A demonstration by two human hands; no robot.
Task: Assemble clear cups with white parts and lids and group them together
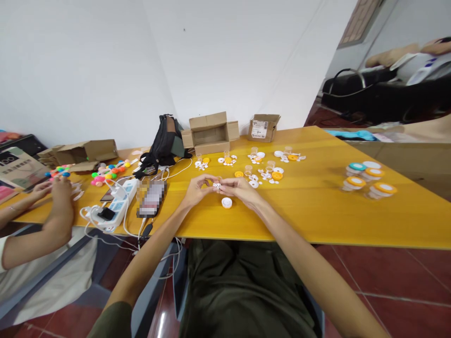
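Observation:
My left hand (198,189) and my right hand (243,190) meet above the table near its front edge. Between their fingertips is a small white piece with dark spots (216,186), pinched from both sides; its exact kind is too small to tell. Just below the fingers lies a round white cap (227,203). Beyond my right hand are an orange ring (238,174), a clear plastic cup (248,169), a white disc (253,184) and a second orange ring (277,175), with small spotted white pieces scattered among them.
Several lidded jars (382,189) stand at the right. Cardboard boxes (207,136) and a black backpack (167,141) line the wall. At left are a power strip (121,204), a phone (152,199), cables, and another person's arm (59,211) beside colourful beads (105,174).

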